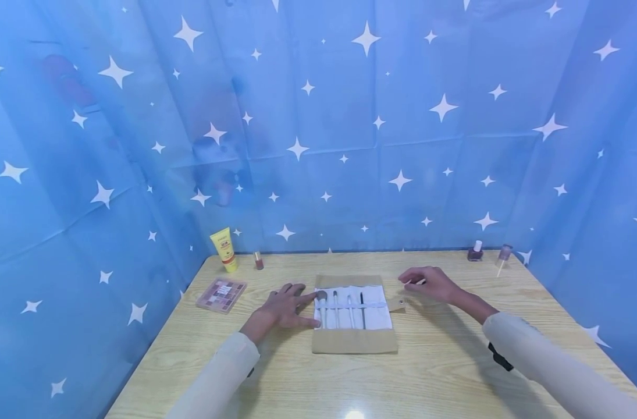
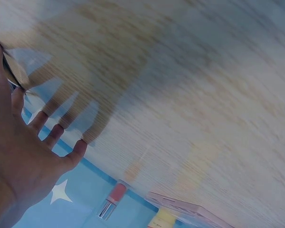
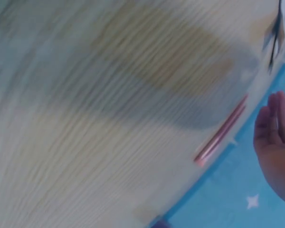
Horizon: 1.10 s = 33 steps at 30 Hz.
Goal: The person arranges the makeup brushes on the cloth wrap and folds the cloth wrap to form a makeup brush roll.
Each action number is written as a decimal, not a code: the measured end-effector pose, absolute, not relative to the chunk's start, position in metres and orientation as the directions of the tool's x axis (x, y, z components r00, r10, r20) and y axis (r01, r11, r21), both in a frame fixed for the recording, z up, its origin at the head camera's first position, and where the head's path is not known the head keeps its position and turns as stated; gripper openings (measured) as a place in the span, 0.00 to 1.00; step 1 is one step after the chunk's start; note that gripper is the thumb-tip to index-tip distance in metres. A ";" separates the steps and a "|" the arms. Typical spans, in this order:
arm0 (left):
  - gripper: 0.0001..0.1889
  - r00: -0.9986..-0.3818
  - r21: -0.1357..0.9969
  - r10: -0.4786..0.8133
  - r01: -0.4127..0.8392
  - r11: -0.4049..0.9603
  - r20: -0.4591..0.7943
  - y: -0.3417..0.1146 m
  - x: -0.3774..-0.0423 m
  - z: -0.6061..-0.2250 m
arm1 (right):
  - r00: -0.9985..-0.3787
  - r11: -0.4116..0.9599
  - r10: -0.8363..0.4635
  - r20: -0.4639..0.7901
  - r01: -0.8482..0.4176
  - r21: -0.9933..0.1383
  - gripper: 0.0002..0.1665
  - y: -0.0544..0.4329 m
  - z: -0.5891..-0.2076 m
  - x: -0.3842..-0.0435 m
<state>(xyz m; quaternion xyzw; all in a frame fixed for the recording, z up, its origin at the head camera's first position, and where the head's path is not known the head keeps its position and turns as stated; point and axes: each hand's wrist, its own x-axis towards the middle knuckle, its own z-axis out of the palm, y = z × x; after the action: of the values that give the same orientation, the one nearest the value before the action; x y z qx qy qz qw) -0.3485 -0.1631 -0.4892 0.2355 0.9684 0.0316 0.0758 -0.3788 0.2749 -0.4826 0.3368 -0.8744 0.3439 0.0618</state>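
A tan brush case [image 1: 355,342] lies unfolded on the table, its white lining facing up. Several makeup brushes sit in a row under its band, including a wide-headed brush [image 1: 323,308] and a dark thin one [image 1: 362,311]. My left hand [image 1: 285,306] rests with spread fingers at the case's left edge, index finger and thumb touching it. Beyond the case's right side, near its snap tab [image 1: 398,304], my right hand [image 1: 432,283] hovers with loosely bent fingers. A slim pink stick-like item [image 3: 221,130] lies near that hand in the right wrist view, apart from its visible fingers.
At the left stand a yellow tube [image 1: 224,250] and a small gold-capped bottle [image 1: 258,261]; an eyeshadow palette [image 1: 221,295] lies before them. Back right are a dark nail polish bottle [image 1: 475,252] and a purple item with a pale stick [image 1: 504,254]. A starry blue curtain [image 1: 318,203] surrounds the table.
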 end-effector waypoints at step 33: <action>0.47 -0.876 0.095 0.470 0.461 0.882 -0.112 -0.162 -0.347 -0.487 | -0.880 0.743 -0.366 0.303 -0.473 -0.473 0.10 0.360 -0.504 -0.388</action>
<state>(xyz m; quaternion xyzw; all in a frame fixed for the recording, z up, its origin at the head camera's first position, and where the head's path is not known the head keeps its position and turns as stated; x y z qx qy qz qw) -0.3466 -0.1617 -0.4867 0.2405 0.9679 0.0326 0.0657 -0.3876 0.3601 -0.5044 0.2258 -0.9287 0.2781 0.0956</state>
